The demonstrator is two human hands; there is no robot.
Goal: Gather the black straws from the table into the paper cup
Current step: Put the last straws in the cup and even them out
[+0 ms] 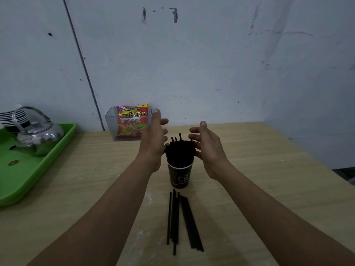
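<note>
We flank one dark paper cup (180,175), mid wooden table (259,169), packed with black straws (180,150). Left hand (153,139) and right hand (208,148): fingers spread, gripping nothing. Roughly eight loose black plastic straws (180,219) lie toward the near edge.

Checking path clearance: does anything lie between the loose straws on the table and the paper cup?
Nothing visible does. The loose straws lie on bare table right before the paper cup; both hands hover above, beside the bundle.
</note>
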